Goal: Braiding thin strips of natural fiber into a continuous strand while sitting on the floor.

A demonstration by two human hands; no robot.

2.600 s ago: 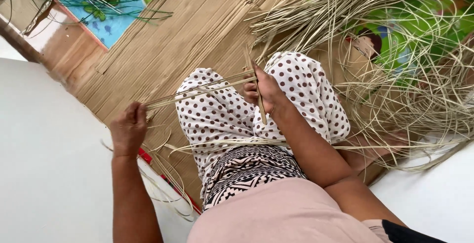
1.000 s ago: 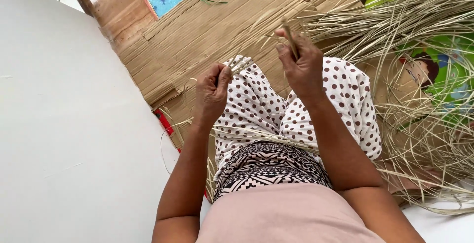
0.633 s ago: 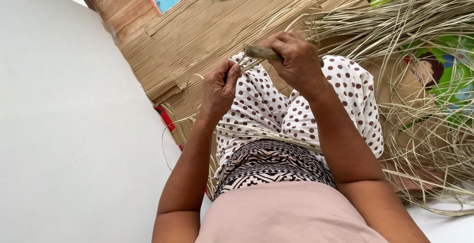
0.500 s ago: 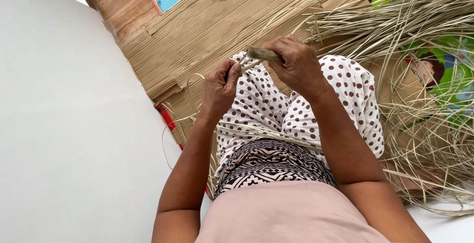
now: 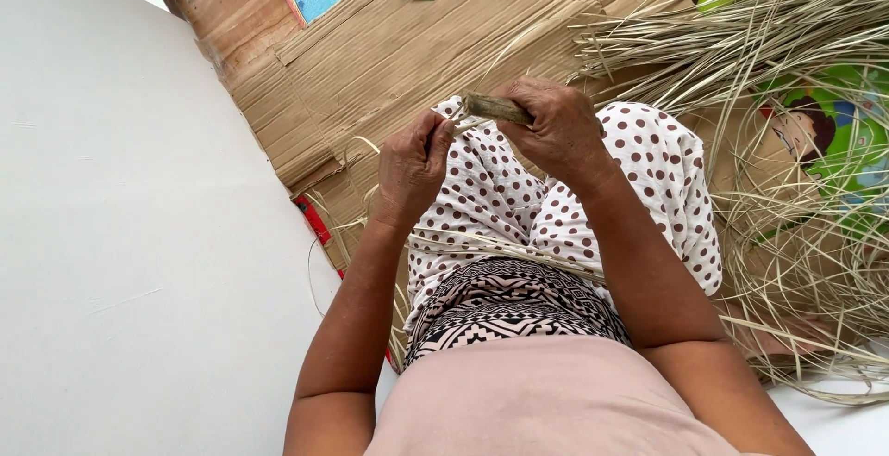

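Both hands are raised together above the lap. The right hand (image 5: 556,127) has its fingers clenched around one short brownish stick-like tool (image 5: 497,108), whose free end pokes out toward the left hand. The left hand (image 5: 412,164) sits just beside it, its fingers pinched shut on one thin pale straw strip (image 5: 460,123) that runs up to the tip of the tool (whether strip and tool actually touch is too small to tell). Below the fingers lies the spotted cloth (image 5: 482,197) over the two knees, white with brown dots, with a few more pale strips crossing it near the waist. Beyond the fingers a woven mat (image 5: 389,49) covers the floor. To the right of the right hand's fingers is one big loose heap of dry straw (image 5: 796,141), far too many strands to count, spread over a bright play mat (image 5: 852,150). Left of the left hand's fingers stretches a plain white floor (image 5: 120,234), and one small red object (image 5: 313,220) lies at the mat's edge.
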